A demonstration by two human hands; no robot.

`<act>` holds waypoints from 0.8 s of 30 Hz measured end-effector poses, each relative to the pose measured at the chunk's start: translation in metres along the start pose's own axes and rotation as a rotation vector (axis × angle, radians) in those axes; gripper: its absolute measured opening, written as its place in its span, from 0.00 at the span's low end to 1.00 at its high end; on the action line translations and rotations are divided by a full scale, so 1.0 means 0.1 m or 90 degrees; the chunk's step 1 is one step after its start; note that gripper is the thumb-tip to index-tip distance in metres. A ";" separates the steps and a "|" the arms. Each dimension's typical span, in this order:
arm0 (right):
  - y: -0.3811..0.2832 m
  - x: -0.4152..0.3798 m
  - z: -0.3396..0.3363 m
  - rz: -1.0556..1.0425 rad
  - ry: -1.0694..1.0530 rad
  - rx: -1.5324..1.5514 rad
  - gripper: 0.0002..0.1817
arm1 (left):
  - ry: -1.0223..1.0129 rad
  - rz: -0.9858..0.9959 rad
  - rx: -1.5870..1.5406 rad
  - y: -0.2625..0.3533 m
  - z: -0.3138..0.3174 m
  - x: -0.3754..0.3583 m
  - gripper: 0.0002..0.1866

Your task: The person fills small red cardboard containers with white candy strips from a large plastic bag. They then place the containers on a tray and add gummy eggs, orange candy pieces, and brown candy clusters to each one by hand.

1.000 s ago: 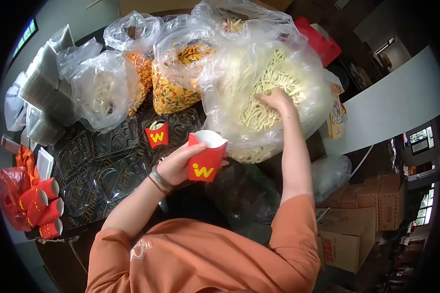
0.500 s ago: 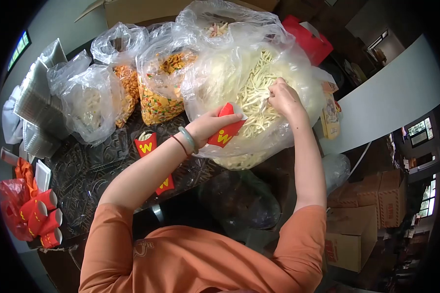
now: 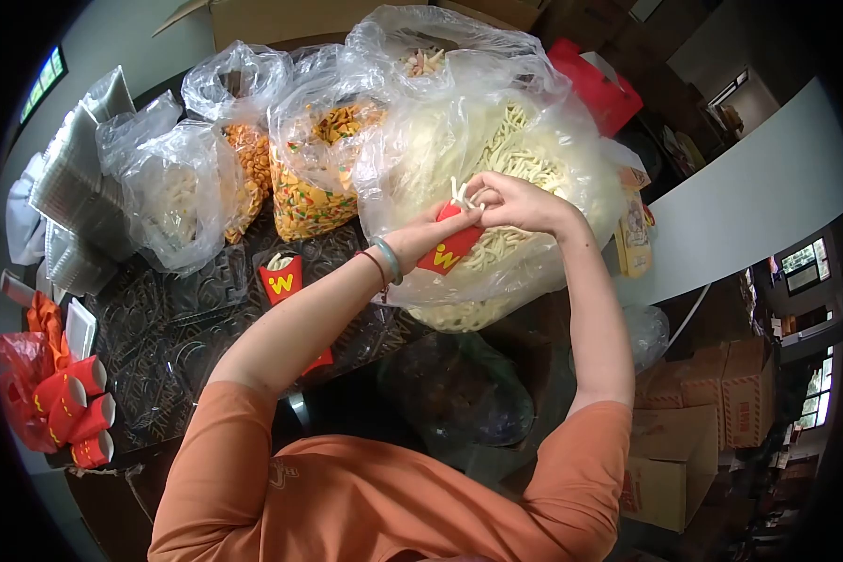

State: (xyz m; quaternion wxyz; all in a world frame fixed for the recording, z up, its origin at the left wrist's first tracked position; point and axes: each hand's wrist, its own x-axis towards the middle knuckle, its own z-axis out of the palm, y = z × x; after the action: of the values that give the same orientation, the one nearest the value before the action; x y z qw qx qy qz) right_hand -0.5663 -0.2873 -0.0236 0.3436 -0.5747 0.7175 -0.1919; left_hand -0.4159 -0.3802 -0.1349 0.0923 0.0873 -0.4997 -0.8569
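Note:
My left hand [image 3: 423, 234] grips a red fry carton [image 3: 448, 251] with a yellow mark, tilted over the big clear bag. My right hand [image 3: 513, 202] is closed on a few pale, fry-like sticks [image 3: 462, 195] at the carton's mouth. Under both hands lies a large open plastic bag [image 3: 405, 159] full of many more such sticks [image 3: 534, 164]. A filled red carton [image 3: 280, 278] lies on the dark table, left of my left forearm. Another red carton [image 3: 317, 361] is mostly hidden by that forearm.
Bags of orange snacks [image 3: 314, 201] and a bag of whitish pieces [image 3: 180, 206] stand along the back left. Stacked clear trays [image 3: 75, 178] and several red cartons [image 3: 70, 403] sit at far left. Cardboard boxes [image 3: 674, 459] are at lower right.
My right hand has come from inside the bag down and left to the carton's mouth, bringing a few sticks. My left hand has shifted slightly right with the carton.

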 end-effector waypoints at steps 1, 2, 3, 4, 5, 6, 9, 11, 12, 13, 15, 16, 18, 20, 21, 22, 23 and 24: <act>0.03 0.01 0.00 -0.008 -0.055 0.149 0.14 | 0.001 0.000 0.000 0.01 0.01 -0.01 0.29; 0.06 0.02 -0.02 0.013 -0.080 0.087 0.14 | 0.046 -0.014 -0.009 0.01 0.02 -0.01 0.28; 0.07 0.03 -0.01 0.015 -0.079 0.088 0.14 | 0.091 -0.029 -0.018 0.01 0.03 -0.02 0.27; 0.10 0.06 -0.01 0.009 -0.045 0.145 0.15 | 0.090 -0.031 -0.019 0.00 0.01 -0.01 0.27; 0.14 0.10 -0.02 0.002 -0.010 0.201 0.15 | 0.139 -0.066 -0.018 0.01 -0.04 -0.01 0.25; 0.37 0.21 -0.05 0.021 0.051 0.188 0.17 | 0.188 -0.097 -0.017 0.01 -0.09 0.00 0.23; 0.27 0.23 0.10 0.299 0.132 -0.295 0.18 | 0.213 -0.092 -0.030 -0.03 -0.15 -0.04 0.25; 0.50 0.32 0.36 0.291 0.039 -0.465 0.19 | 0.221 -0.090 -0.045 -0.03 -0.14 -0.09 0.26; 0.54 0.33 0.48 0.227 0.099 -0.562 0.16 | 0.214 -0.097 -0.044 -0.01 -0.14 -0.10 0.26; 0.58 0.35 0.45 0.225 0.099 -0.564 0.16 | 0.208 -0.103 -0.043 0.00 -0.14 -0.11 0.26; 0.61 0.34 0.37 0.242 0.125 -0.455 0.12 | 0.190 -0.114 -0.018 0.04 -0.18 -0.15 0.27; 0.55 0.28 0.30 0.209 0.182 -0.395 0.09 | 0.169 -0.130 0.008 0.05 -0.18 -0.17 0.27; 0.39 0.16 0.13 0.194 0.199 -0.317 0.10 | 0.161 -0.142 0.020 0.07 -0.18 -0.20 0.28; 0.46 0.12 0.10 0.055 0.266 -0.304 0.10 | 0.153 -0.149 0.033 0.07 -0.17 -0.18 0.29; 0.38 0.08 0.11 -0.006 0.271 -0.302 0.10 | 0.124 -0.110 0.040 0.03 -0.16 -0.16 0.28; 0.30 0.06 0.12 -0.067 0.275 -0.298 0.10 | 0.094 -0.072 0.047 0.01 -0.15 -0.14 0.27; 0.24 0.08 0.14 -0.066 0.275 -0.298 0.10 | 0.093 -0.072 0.047 -0.02 -0.14 -0.12 0.27; 0.18 0.10 0.17 -0.050 0.159 -0.161 0.11 | 0.078 -0.061 0.036 -0.01 -0.11 -0.12 0.27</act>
State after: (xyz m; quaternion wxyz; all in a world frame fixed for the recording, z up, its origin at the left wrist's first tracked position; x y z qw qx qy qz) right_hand -0.5675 -0.2896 -0.0503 0.1693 -0.6123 0.7503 -0.1833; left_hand -0.4020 -0.3858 -0.1407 0.0791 0.1661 -0.5120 -0.8390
